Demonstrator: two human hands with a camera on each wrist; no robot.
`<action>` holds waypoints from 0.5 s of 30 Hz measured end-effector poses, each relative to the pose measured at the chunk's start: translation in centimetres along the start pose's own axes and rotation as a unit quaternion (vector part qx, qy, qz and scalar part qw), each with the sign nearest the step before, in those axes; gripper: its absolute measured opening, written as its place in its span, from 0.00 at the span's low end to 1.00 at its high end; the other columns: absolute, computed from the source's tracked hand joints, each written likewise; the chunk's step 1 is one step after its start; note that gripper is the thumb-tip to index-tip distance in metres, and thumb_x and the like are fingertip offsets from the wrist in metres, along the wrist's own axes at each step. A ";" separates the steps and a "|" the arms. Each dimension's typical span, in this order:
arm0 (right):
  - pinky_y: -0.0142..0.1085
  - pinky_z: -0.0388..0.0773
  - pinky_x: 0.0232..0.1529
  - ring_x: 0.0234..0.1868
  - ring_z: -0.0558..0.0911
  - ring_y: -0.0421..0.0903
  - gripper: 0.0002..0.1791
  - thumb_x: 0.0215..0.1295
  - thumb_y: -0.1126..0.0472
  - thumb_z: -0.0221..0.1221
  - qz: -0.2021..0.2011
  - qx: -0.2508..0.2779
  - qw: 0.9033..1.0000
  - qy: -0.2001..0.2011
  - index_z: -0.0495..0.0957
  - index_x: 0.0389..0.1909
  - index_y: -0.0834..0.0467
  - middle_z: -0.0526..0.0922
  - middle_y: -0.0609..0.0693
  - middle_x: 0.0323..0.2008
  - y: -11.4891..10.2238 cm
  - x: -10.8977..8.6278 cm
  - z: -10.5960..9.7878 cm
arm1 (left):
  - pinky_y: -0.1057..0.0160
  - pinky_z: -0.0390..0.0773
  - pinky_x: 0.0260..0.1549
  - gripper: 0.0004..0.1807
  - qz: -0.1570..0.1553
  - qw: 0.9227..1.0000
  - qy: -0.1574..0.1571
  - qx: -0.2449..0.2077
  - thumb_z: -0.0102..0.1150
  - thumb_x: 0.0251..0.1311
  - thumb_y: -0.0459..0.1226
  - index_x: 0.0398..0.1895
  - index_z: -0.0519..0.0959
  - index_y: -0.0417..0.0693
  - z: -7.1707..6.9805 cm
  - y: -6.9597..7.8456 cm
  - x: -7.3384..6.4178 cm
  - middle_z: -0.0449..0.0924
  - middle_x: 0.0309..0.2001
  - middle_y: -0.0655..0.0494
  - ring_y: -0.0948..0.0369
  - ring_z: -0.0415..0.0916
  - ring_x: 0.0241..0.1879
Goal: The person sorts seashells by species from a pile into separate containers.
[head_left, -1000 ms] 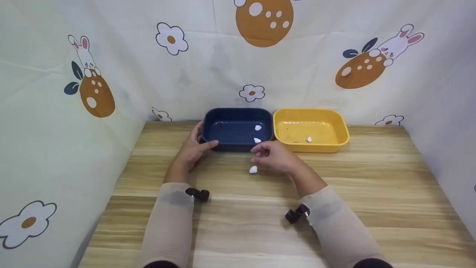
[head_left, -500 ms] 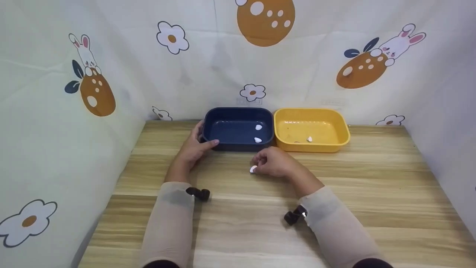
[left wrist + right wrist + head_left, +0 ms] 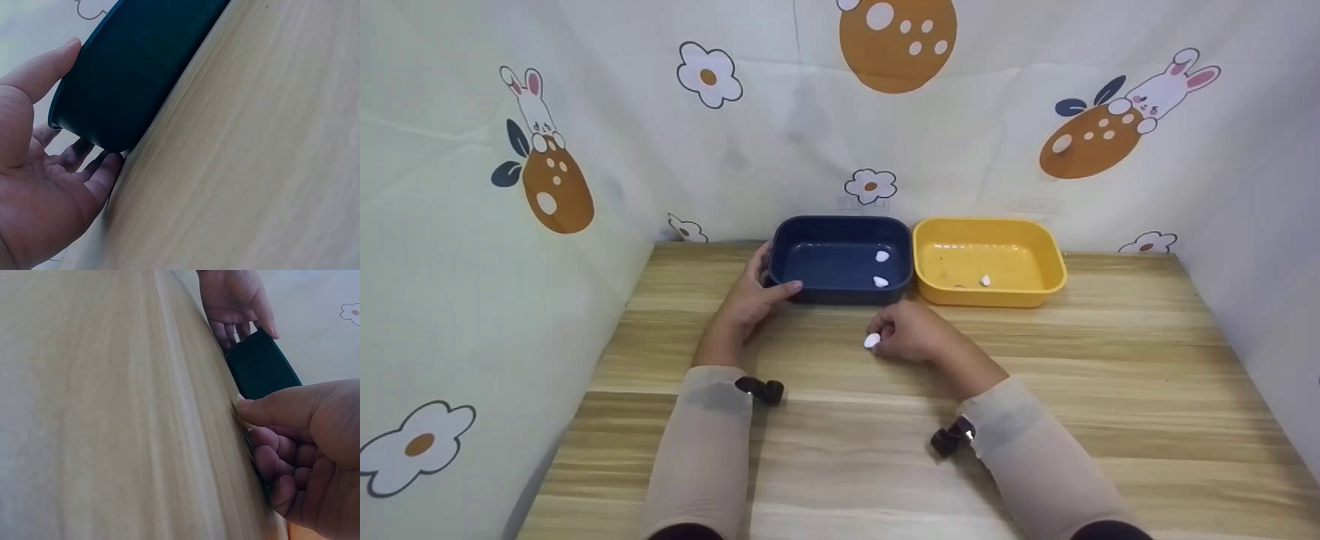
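Observation:
My left hand [image 3: 750, 296] holds the left end of a navy blue plastic box [image 3: 840, 294], thumb on its front rim and fingers against its outer side. The left wrist view shows the thumb [image 3: 59, 64] on the rim and the fingers near the bottom corner. In front of the box, my right hand [image 3: 911, 331] pinches a small white pebble-like piece [image 3: 872, 340] low over the table. From the right wrist, only a bit of that white piece [image 3: 241, 398] shows at the thumb tip. Two similar white pieces [image 3: 881, 282] lie inside the box, toward its right end.
A yellow plastic box [image 3: 990, 298] stands directly right of the navy one, with a small white piece [image 3: 984, 280] inside. Both boxes are at the back of the wooden table [image 3: 840, 450], close to a patterned cloth [image 3: 787, 142] that hangs behind and at the sides.
My right hand has come down toward me from beside the navy box's front edge and taken the white piece lying on the table between its fingertips. The left hand keeps its place on the box.

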State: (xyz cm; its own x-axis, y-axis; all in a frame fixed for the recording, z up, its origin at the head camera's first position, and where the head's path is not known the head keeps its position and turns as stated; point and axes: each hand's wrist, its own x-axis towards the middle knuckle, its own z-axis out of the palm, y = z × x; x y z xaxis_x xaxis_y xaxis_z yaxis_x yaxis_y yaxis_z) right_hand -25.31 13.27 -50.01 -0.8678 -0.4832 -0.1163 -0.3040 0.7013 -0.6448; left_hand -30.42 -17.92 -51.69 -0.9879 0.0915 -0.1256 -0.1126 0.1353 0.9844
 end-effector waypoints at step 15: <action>0.37 0.82 0.45 0.37 0.83 0.41 0.11 0.60 0.55 0.77 0.018 0.033 0.999 0.024 0.91 0.43 0.49 0.90 0.43 0.34 -0.9 -0.5 -1.3 | 0.51 0.54 0.85 0.59 0.002 1.000 -0.001 -0.010 0.78 0.61 0.39 0.88 0.49 0.61 0.0 -0.3 0.4 0.51 0.87 0.48 0.48 0.44 0.88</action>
State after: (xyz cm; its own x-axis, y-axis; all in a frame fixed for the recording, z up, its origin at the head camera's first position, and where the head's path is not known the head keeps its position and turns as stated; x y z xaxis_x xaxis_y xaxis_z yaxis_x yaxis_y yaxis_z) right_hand -25.12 13.56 -48.40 -0.8959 -0.4318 -0.1041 -0.2477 0.6802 -0.6899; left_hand -30.73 -17.92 -52.07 -0.9882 0.0934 -0.1214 -0.1103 0.1155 0.9872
